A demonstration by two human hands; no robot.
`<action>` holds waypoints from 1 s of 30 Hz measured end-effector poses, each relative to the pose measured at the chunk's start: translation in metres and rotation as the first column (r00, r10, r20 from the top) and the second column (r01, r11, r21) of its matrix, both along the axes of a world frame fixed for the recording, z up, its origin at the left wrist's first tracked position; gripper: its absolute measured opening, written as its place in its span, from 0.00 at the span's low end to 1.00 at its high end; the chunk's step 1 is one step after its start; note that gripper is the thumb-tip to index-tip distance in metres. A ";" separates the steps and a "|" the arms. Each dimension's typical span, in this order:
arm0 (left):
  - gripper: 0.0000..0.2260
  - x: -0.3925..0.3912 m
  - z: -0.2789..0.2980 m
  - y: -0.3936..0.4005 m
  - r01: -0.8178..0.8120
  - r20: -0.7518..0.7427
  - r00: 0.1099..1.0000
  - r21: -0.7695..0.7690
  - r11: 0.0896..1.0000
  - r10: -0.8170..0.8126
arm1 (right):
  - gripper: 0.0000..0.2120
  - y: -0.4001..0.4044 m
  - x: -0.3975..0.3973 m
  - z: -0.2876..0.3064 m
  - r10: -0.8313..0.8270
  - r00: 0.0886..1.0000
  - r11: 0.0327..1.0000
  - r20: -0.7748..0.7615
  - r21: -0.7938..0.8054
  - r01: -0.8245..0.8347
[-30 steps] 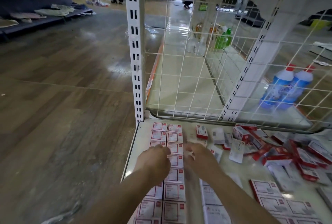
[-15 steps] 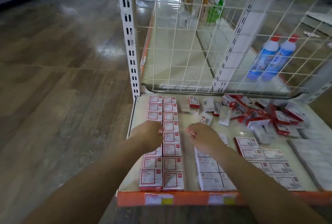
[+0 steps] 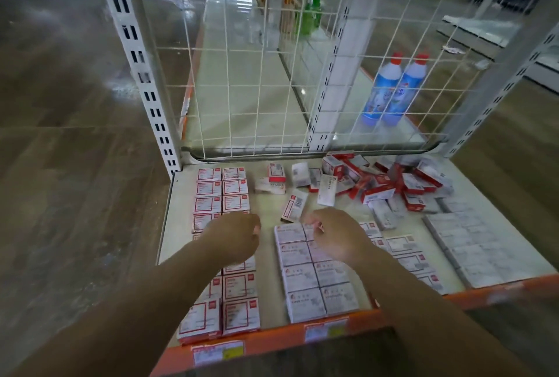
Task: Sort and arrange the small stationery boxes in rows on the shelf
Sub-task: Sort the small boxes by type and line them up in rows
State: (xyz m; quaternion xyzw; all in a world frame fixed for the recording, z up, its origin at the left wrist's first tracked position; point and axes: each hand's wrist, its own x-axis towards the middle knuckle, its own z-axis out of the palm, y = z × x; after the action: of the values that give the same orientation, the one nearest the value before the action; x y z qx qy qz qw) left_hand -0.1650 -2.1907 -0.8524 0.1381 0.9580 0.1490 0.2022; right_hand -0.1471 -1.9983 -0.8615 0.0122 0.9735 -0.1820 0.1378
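Small red-and-white stationery boxes (image 3: 208, 189) lie in a double row down the left of the beige shelf (image 3: 178, 219). Beside it runs a double row of white boxes (image 3: 314, 286). My left hand (image 3: 233, 237) hovers over the red row with its fingers curled under; nothing shows in it. My right hand (image 3: 335, 234) is over the far end of the white row, its fingertips blurred. One loose box (image 3: 295, 205) lies just beyond the hands. A jumbled pile of boxes (image 3: 387, 183) fills the back right.
More flat rows of pale boxes (image 3: 478, 243) cover the right side. A white wire grid (image 3: 272, 74) closes the back, with a slotted upright post (image 3: 136, 58) at the left. Two blue bottles (image 3: 393, 89) stand behind the grid. The orange front edge (image 3: 272, 340) carries price labels.
The view has tipped down and pulled back, showing the shelf's front edge. Both hands have drawn back toward me along the rows and spread slightly apart.
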 end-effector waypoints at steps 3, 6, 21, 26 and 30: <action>0.13 -0.002 0.003 0.024 -0.021 -0.012 1.000 -0.033 0.999 0.020 | 0.15 0.031 -0.006 0.000 -0.008 1.000 1.000 -0.030 0.012 0.008; 0.14 -0.001 0.005 0.050 -0.047 0.020 0.999 -0.022 0.999 0.047 | 0.15 0.065 -0.010 0.004 0.006 1.000 1.000 -0.029 -0.005 -0.007; 0.13 -0.006 0.036 0.173 -0.178 -0.070 0.982 -0.074 0.981 0.173 | 0.18 0.196 -0.046 0.017 0.013 0.999 0.996 -0.034 -0.086 -0.016; 0.12 0.000 0.035 0.199 -0.214 -0.031 0.977 -0.056 0.975 0.213 | 0.14 0.215 -0.045 0.010 0.004 1.000 0.995 -0.002 -0.095 -0.004; 0.12 0.004 0.025 0.218 -0.192 -0.022 0.981 -0.079 0.978 0.190 | 0.12 0.221 -0.042 0.002 0.001 1.000 0.997 -0.022 -0.072 -0.003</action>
State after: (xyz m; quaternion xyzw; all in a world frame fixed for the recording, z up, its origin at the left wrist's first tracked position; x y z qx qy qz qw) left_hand -0.1614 -1.9728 -0.8276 0.0383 0.9736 0.1280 0.1853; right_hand -0.1894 -1.7777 -0.8592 0.0043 0.9677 -0.2171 0.1277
